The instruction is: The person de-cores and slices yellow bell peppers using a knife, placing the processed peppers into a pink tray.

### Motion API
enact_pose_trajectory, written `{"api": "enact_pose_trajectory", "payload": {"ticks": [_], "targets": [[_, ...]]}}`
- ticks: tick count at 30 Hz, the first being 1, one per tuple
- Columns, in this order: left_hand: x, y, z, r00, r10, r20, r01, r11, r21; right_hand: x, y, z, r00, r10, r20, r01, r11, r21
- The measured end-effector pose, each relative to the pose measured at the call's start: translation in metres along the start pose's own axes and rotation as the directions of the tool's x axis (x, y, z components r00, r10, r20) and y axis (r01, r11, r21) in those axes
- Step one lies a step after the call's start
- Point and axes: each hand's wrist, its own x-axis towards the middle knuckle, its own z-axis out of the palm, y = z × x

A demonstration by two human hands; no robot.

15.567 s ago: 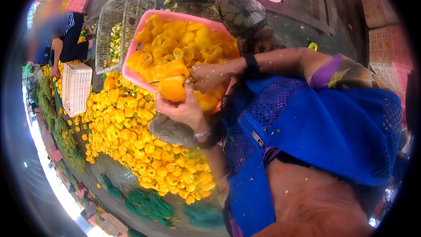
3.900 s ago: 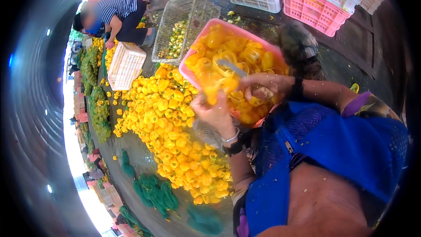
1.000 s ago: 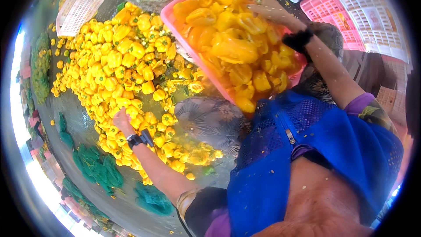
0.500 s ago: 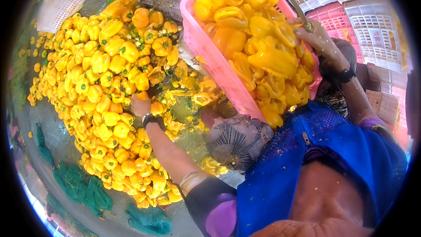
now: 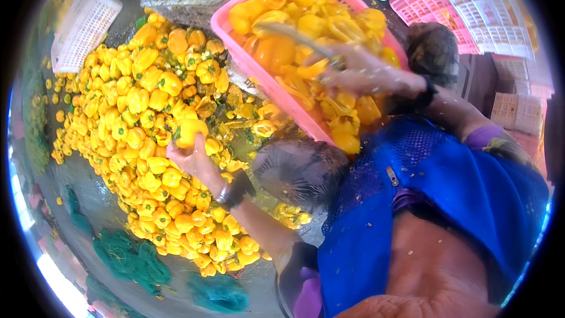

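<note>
A whole yellow bell pepper [image 5: 192,132] is gripped in my left hand [image 5: 189,159], just above the right side of a large heap of yellow bell peppers [image 5: 138,103]. My right hand [image 5: 362,72] is closed on the handle of a knife [image 5: 291,33]. Its blade, smeared by motion, points leftward above a pink crate [image 5: 265,89]. That crate is heaped with opened yellow pepper pieces [image 5: 276,52] and stands close in front of me, tilted in the view.
Behind the pink crate stands a grey crate [image 5: 176,9] of green and pale scraps. A white crate [image 5: 82,32] is at far left, with green netting [image 5: 129,259] on the floor at lower left. Stacked crates [image 5: 482,3] line the right. Pepper scraps [image 5: 235,103] lie between heap and crate.
My left hand has lifted a pepper off the heap. My right hand, with the knife, has swung left from the crate's right edge to above the pepper pieces. The view has shifted slightly.
</note>
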Motion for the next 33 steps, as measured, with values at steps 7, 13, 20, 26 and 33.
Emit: {"api": "enact_pose_trajectory", "payload": {"ticks": [7,13,20,26,33], "targets": [[-0.087,0.161,0.047,0.930,0.337,0.146,-0.363,0.907,0.213,-0.025,0.010,0.038,0.861,-0.473,0.189,0.462,0.881,0.099],[-0.144,0.201,0.082,0.882,0.389,0.266,-0.423,0.902,0.083,-0.059,0.012,0.019,0.876,-0.462,0.139,0.463,0.886,0.027],[-0.209,0.202,0.125,0.696,0.549,0.463,-0.708,0.633,0.314,-0.064,0.067,0.000,0.908,-0.386,0.163,0.365,0.920,0.143],[-0.235,0.189,0.154,0.683,0.485,0.546,-0.674,0.707,0.215,-0.092,0.110,-0.027,0.941,-0.238,0.240,0.223,0.971,0.090],[-0.244,0.194,0.150,0.916,0.266,0.301,-0.218,0.959,-0.183,-0.131,0.136,-0.055,0.900,-0.211,0.381,-0.006,0.868,0.496]]}}
